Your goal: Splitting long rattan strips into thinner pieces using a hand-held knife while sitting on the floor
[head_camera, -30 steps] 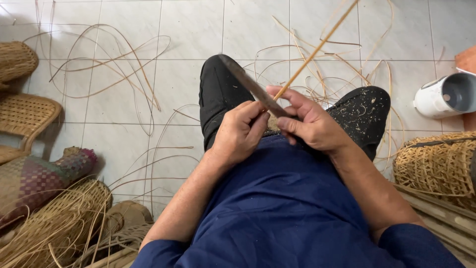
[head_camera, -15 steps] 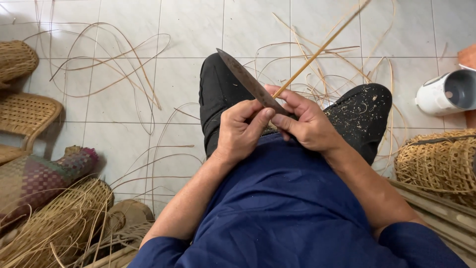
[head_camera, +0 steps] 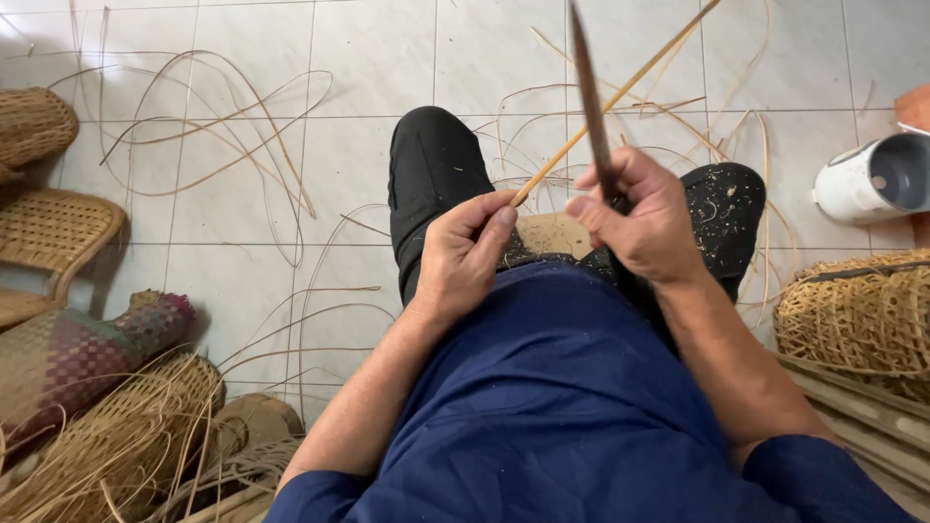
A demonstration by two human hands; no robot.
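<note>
The person sits on a low seat and looks down at the lap. The left hand (head_camera: 463, 257) is closed around the near end of a long thin cane strip (head_camera: 612, 99), which it pinches between thumb and fingers. The strip goes from this hand up and to the right, over the gap between the knees, and leaves the picture at the top edge. The right hand (head_camera: 644, 218) is closed on the handle of a dark knife (head_camera: 589, 89). The blade points up and away from the body, almost upright, and it crosses in front of the strip. I cannot tell if the blade touches the strip at this crossing.

Both hands are just above the knees, near each other but apart. The person wears black trousers (head_camera: 431, 174) and a blue shirt (head_camera: 572, 407). The right knee has many small pale shavings on it.

The floor (head_camera: 368, 58) has light tiles, and many loose cane strands (head_camera: 203, 126) lie on it in loops. At the left there are woven baskets (head_camera: 34, 121) and a bundle of straw (head_camera: 116, 436). At the right there is another woven basket (head_camera: 857, 315), and above it lies a white plastic jug (head_camera: 872, 179) on its side.
</note>
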